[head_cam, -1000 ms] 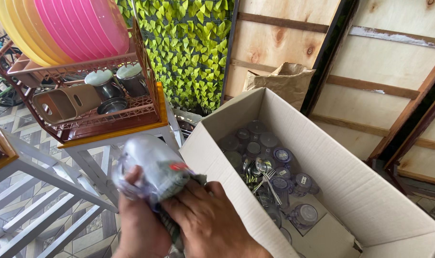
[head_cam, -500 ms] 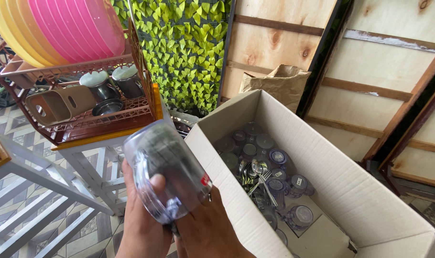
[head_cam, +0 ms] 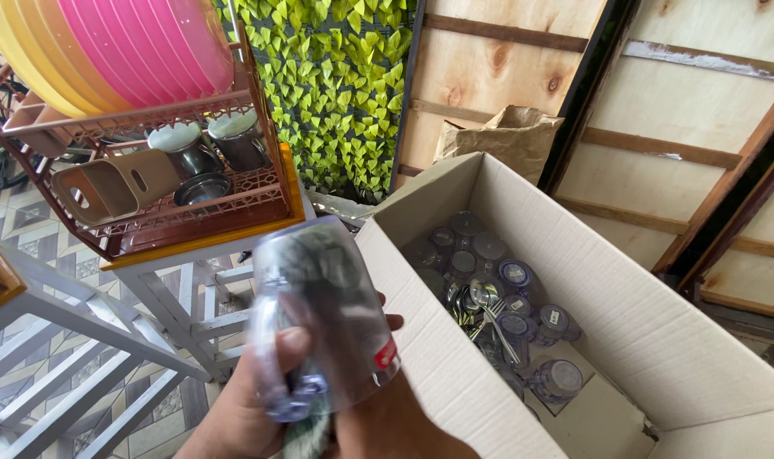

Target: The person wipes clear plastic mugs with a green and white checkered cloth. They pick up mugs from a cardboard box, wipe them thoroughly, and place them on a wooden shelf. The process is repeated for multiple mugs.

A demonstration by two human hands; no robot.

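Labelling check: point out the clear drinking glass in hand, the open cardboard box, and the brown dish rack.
clear drinking glass point(head_cam: 323, 314), head view, on its side wall.
open cardboard box point(head_cam: 659, 323), head view, on its inner right wall.
brown dish rack point(head_cam: 162, 223), head view, on its lower front mesh.

Both hands low and close together at the bottom edge: left hand point(head_cam: 251, 408) raised, thumb pressed forward, its grip wrapped shut; right hand point(head_cam: 395, 425) tucked just beside it, fingertip peeking, grip state unclear.
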